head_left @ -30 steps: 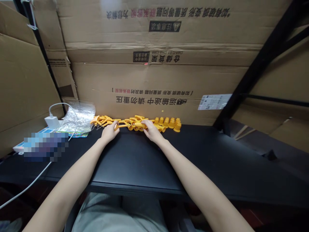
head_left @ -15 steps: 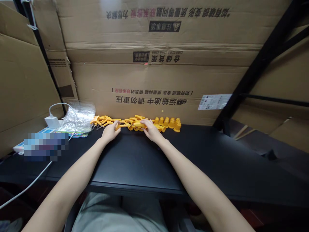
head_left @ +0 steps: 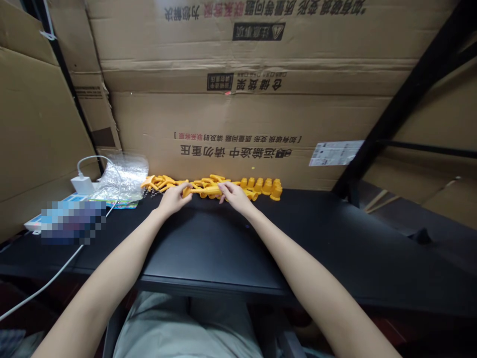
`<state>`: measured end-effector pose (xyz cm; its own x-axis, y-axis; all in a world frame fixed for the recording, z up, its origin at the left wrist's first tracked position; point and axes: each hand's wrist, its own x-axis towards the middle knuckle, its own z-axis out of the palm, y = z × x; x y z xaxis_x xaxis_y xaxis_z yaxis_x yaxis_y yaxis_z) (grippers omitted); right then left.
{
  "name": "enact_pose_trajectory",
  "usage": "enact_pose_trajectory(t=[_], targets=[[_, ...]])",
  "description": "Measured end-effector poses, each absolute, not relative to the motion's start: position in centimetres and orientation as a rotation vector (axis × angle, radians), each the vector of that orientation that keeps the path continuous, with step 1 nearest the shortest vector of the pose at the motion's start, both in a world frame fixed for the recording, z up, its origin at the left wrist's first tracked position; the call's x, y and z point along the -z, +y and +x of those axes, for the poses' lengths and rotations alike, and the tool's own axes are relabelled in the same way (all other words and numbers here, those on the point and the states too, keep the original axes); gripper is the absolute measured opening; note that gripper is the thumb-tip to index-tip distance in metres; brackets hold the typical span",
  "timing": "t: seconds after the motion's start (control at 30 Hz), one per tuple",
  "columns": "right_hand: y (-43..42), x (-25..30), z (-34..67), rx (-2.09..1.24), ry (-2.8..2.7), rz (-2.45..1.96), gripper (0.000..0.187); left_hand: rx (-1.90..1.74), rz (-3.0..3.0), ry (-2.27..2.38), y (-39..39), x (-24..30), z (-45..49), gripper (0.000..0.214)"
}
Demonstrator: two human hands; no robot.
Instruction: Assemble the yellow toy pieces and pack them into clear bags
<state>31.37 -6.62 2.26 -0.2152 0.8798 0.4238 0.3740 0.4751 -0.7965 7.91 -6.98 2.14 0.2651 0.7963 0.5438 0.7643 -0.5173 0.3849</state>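
My left hand (head_left: 174, 200) is closed on the left end of a slim yellow plastic piece (head_left: 197, 190). My right hand (head_left: 237, 200) pinches a thicker, tube-like yellow piece (head_left: 211, 190) from the right. The two pieces lie end to end between my hands; whether they are joined I cannot tell. Behind my left hand is a heap of forked yellow plastic parts (head_left: 161, 182), with small dark metal bits (head_left: 150, 193) in front of it. More yellow parts (head_left: 216, 179) lie behind the held pieces. Several yellow cup-shaped pieces (head_left: 267, 186) stand upright right of my right hand.
A black tabletop (head_left: 216, 243) carries everything. At its left are clear plastic wrap (head_left: 124, 176), a white charger (head_left: 82, 185) with a cable, a power strip (head_left: 34, 223) and a blurred-out object (head_left: 73, 222). Cardboard (head_left: 231, 114) walls the back; a black metal post (head_left: 398, 94) slants at right.
My left hand has moved slightly right, and the two yellow pieces now meet in one line where a gap or overlap showed before. The camera view has shifted a little.
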Motion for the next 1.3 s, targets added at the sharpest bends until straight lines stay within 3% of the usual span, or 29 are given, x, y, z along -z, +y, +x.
enact_pose_trajectory(t=[0.3, 0.57, 0.77, 0.9, 1.13, 1.23, 1.3], targets=[[-7.9, -3.7, 32.0, -1.14, -1.784, -1.041, 0.038, -1.128, 2.447, 1.549, -6.9, -2.0, 7.8, 0.028], [-7.8, -3.3, 31.3, -1.186, -1.645, -1.217, 0.062, -1.106, 2.458, 1.538, -7.2, -1.9, 8.3, 0.024], [-7.5, -3.3, 31.9, -1.255, -1.617, -1.064, 0.042, -1.093, 2.419, 1.644, -7.1, -2.0, 8.2, 0.026], [-7.6, -3.3, 31.7, -1.161, -1.632, -1.04, 0.039, -1.078, 2.454, 1.665, -7.4, -2.4, 8.4, 0.026], [-8.0, -3.5, 30.7, -1.093, -1.56, -1.277, 0.066, -1.123, 2.512, 1.674, -8.0, -2.9, 8.9, 0.028], [-7.9, -3.6, 31.1, -1.207, -1.557, -1.276, 0.058, -1.122, 2.512, 1.673, -7.9, -2.9, 8.9, 0.028], [-7.8, -3.5, 31.6, -1.314, -1.567, -1.175, 0.039, -1.121, 2.505, 1.677, -7.8, -2.8, 8.7, 0.027]])
